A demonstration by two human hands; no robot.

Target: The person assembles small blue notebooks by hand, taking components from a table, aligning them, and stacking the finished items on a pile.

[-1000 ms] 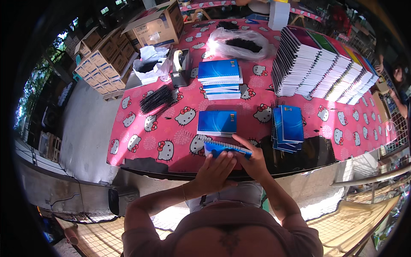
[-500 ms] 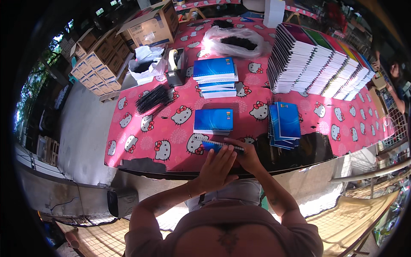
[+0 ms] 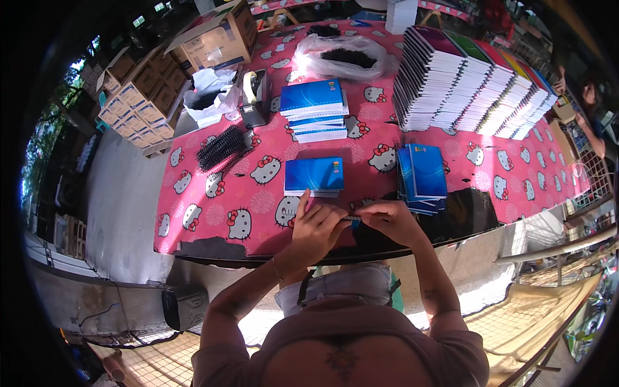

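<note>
At the near edge of the table, my left hand (image 3: 316, 227) and my right hand (image 3: 390, 219) meet over a small blue spiral notebook (image 3: 354, 220). Most of it is hidden by my fingers; a short stretch of the coiled spine and a bit of blue cover show. My left fingers grip its left part, with one finger pointing out toward a short stack of unbound blue notebooks (image 3: 314, 174). The right fingertips pinch the spine's right end. To the right of my right hand lies a loose pile of coiled blue notebooks (image 3: 425, 173).
A taller stack of blue notebooks (image 3: 313, 100) stands farther back. Black coils (image 3: 222, 147) lie at left, near a tape dispenser (image 3: 253, 100). A plastic bag (image 3: 345, 58) holds more coils. Tall rows of coloured spiral notebooks (image 3: 464, 84) fill the right; cardboard boxes (image 3: 216, 40) stand back left.
My right hand has come up to the spine's right end, its fingertips pinching there. My left hand has shifted from lying flat over the notebook to gripping it. The view has shifted slightly.
</note>
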